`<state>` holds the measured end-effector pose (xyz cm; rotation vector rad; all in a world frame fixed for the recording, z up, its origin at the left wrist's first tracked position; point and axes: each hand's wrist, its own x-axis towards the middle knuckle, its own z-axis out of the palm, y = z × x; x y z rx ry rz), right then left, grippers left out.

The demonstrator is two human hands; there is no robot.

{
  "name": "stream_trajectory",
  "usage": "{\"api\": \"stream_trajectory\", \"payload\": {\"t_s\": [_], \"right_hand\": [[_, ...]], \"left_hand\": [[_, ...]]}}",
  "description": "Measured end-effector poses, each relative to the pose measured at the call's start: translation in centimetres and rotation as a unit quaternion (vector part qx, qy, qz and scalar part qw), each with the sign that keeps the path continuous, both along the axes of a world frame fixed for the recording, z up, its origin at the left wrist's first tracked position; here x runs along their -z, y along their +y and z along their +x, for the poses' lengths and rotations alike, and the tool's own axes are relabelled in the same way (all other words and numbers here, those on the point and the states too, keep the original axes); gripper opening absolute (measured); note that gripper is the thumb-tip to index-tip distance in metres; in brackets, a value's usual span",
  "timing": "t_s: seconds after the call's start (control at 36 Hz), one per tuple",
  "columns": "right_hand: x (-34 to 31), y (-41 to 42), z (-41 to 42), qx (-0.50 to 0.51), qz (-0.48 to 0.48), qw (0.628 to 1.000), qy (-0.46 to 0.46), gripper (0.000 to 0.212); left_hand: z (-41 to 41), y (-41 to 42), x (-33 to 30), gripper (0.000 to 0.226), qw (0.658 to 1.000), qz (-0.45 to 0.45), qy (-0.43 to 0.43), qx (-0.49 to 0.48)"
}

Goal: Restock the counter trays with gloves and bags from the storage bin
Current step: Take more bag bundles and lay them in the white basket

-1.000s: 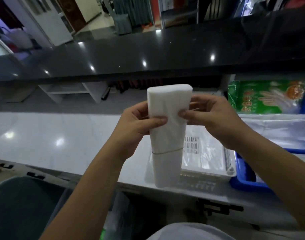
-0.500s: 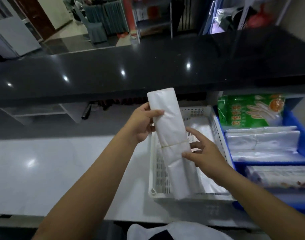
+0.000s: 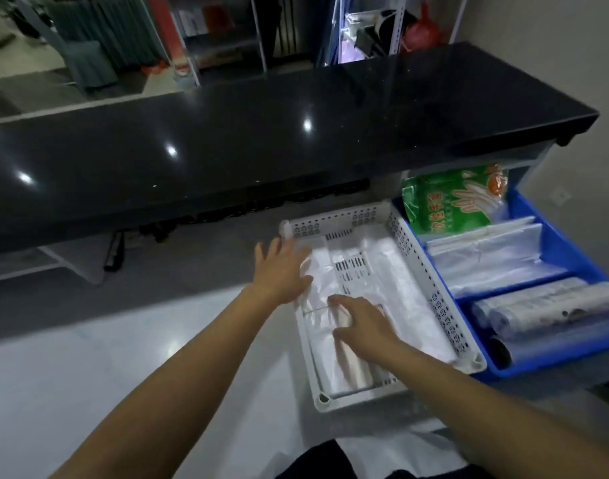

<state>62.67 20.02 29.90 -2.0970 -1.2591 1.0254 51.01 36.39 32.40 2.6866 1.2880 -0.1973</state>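
On the pale desk, the left hand is lying flat with fingers spread, pressing the banded bundle of bags down along the left wall of the white tray. The right hand is flattening its middle, grip loose, grasping nothing. Likely this is seating it tidily. Rightward, the blue tray is holding the green glove pack.

The scene is dimly and coolly lit from overhead, with small white glare spots on the glossy black countertop at about ten to twelve o'clock and a soft sheen on the pale work surface at eight o'clock. Wide-angle distortion bends straight edges outward toward the borders. Everything looks soft and slightly smeared, most at the frame edges.
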Motion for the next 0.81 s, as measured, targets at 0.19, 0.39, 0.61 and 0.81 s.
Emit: {"api": "stream_trajectory", "payload": {"t_s": [0.19,0.39,0.61,0.81], "right_hand": [[-0.4,-0.3,-0.8,-0.159,-0.028,0.957,-0.24,0.068],[0.5,-1.3,-0.2,-0.32,-0.085,0.888,-0.318,0.097],[0.8,-1.6,-0.2,-0.351,-0.115,0.873,-0.32,0.104],[1.2,-1.4,0.1,-0.349,-0.116,0.88,-0.302,0.106]], "left_hand": [[-0.2,0.1,1.5,0.054,0.994,0.042,0.063,0.083],[1.2,1.5,1.8,0.065,0.979,0.032,0.128,0.154],[2.4,1.1,1.8,0.076,0.972,0.019,0.181,0.15],[2.4,0.7,2.2,0.074,0.971,0.033,0.189,0.141]]}}
